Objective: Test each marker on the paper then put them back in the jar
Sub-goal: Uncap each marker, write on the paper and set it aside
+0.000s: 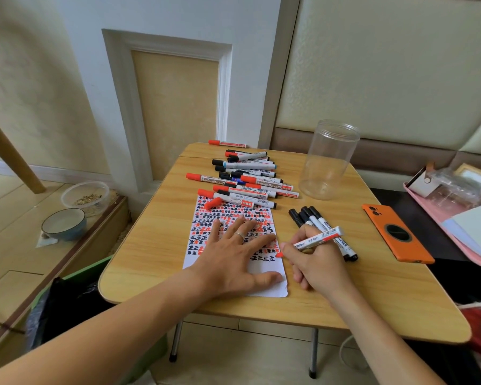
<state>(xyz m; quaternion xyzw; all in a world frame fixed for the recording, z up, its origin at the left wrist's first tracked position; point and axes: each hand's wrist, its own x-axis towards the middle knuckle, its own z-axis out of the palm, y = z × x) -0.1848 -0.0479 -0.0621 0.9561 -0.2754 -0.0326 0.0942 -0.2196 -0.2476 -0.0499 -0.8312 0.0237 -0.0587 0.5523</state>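
A white paper [206, 226] covered in red and black marks lies on the wooden table [156, 245]. My left hand [233, 257] lies flat on the paper, fingers spread. My right hand [314, 262] grips an uncapped red marker [317, 240], its red tip at the paper's right edge. A loose red cap [213, 203] lies on the paper's top. A pile of capped markers [247, 179] lies behind the paper. Three black markers [308, 218] lie right of the paper, partly hidden behind my right hand. The clear plastic jar [328, 159] stands upright with nothing in it at the back right.
An orange phone [395, 234] lies face down near the table's right edge. A pink tray [456, 212] with papers and clutter sits off to the right. On the left, on a low ledge, are a bowl [64, 223] and a plastic tub [85, 195]. A wall runs behind the table.
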